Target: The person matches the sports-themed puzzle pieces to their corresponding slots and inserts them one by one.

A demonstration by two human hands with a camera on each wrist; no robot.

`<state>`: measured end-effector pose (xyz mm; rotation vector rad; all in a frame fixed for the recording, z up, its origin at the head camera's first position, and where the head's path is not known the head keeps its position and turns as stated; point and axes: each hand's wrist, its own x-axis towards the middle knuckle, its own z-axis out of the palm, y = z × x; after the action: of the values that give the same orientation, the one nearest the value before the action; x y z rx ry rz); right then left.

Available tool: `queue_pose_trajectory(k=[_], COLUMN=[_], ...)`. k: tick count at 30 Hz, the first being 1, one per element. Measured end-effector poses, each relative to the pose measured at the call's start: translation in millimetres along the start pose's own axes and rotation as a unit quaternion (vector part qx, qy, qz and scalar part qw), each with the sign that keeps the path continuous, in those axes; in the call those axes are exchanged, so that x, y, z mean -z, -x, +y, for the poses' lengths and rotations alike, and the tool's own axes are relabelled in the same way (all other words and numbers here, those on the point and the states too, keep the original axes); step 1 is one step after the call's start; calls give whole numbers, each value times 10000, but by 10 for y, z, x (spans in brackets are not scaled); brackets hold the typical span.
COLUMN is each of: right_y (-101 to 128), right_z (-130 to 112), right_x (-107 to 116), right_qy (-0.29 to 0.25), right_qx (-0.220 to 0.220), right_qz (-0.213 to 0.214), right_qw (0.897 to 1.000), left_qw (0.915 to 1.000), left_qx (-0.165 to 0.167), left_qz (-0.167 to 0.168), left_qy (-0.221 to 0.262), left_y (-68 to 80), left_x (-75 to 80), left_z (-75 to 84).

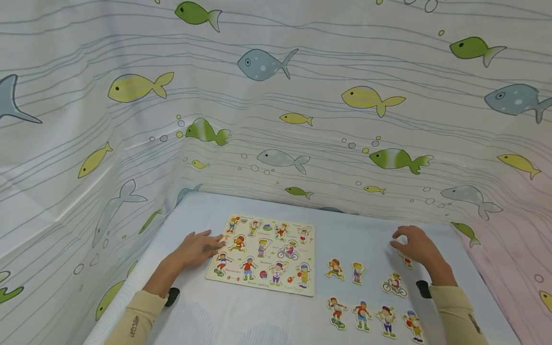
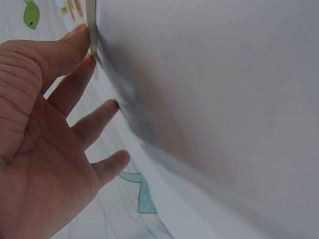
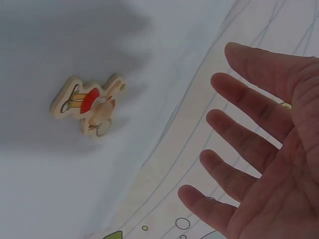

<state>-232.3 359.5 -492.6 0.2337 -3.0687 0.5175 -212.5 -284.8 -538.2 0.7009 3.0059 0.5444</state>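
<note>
Two hands rest over a pale blue cloth-covered bench (image 1: 284,321). At left, we see the left hand (image 1: 199,247) lying flat, its grip wide and holding nothing, with straight fingertips (image 2: 85,31) touching the left edge of the cream wooden puzzle board printed with sporting children (image 1: 264,254). Right of the board we note eight loose cut-out figure pieces, among them a cyclist piece (image 1: 394,284). At right, the right hand (image 1: 416,244) hovers, grip wide and loosely spread, just above a small wooden figure piece with a red middle (image 3: 89,105), not touching it.
</note>
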Motion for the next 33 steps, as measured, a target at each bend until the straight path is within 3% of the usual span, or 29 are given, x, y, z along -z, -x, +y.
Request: queue_pose_trajectory(k=[14, 33], right_y=[163, 248], right_z=[305, 427], right_x=[-87, -192], right_qy=[172, 176], right_qx=[-459, -755], right_qz=[-247, -226], right_qw=[9985, 9967], left_qw=[10000, 9999], left_qx=[25, 62], left_qz=[-10, -31], left_qy=[-12, 87], left_y=[-11, -11], left_x=[-5, 6], left_z=[-14, 9])
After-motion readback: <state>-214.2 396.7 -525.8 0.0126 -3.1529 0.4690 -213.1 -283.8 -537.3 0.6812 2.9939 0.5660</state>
